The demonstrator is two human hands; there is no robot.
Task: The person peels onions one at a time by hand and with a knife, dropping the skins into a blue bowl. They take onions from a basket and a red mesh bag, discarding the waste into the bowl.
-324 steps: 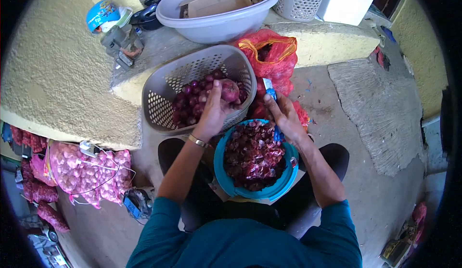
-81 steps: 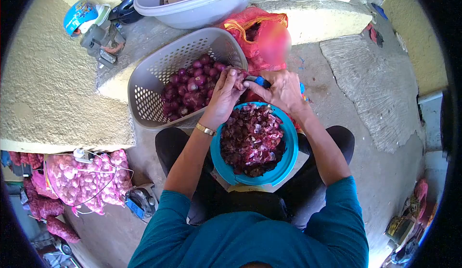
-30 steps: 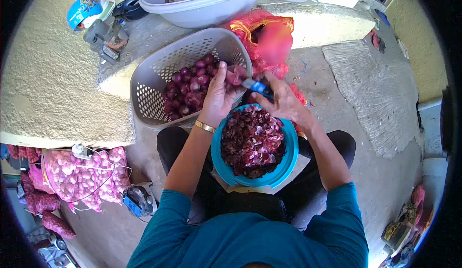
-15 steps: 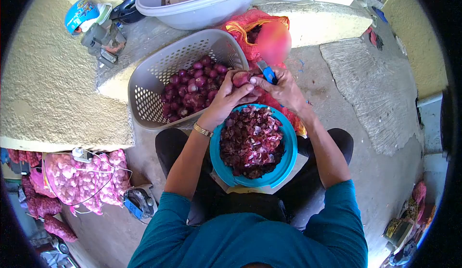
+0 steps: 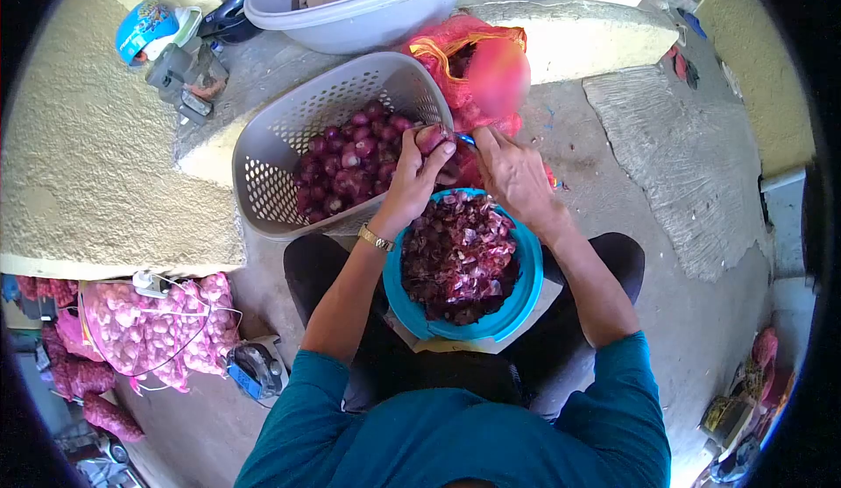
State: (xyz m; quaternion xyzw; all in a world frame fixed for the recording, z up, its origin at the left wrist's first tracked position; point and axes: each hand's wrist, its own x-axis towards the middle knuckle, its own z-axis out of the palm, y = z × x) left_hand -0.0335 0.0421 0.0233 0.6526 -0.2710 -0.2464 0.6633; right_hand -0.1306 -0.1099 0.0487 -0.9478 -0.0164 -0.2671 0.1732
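My left hand [image 5: 417,173] holds a red onion [image 5: 432,139] between thumb and fingers, over the near right edge of the grey perforated basket [image 5: 254,142]. Peeled-looking purple onions [image 5: 350,157] fill part of that basket. My right hand [image 5: 515,174] is wrapped round a blue-handled knife [image 5: 467,139], just right of the onion; most of the knife is hidden by the fingers. Below both hands, a turquoise tub [image 5: 528,278] between my knees holds a heap of onion skins [image 5: 460,256].
Behind the hands lies a red mesh sack [image 5: 455,94]. A large pale basin [image 5: 359,25] sits on the ledge. Pink mesh bags of bulbs [image 5: 162,326] and a blue-and-grey device [image 5: 254,372] stand at left. A rough grey mat [image 5: 670,168] lies at right.
My right hand has turned over, with its back now facing up and the knife mostly hidden. The onion in my left hand has shifted slightly left.
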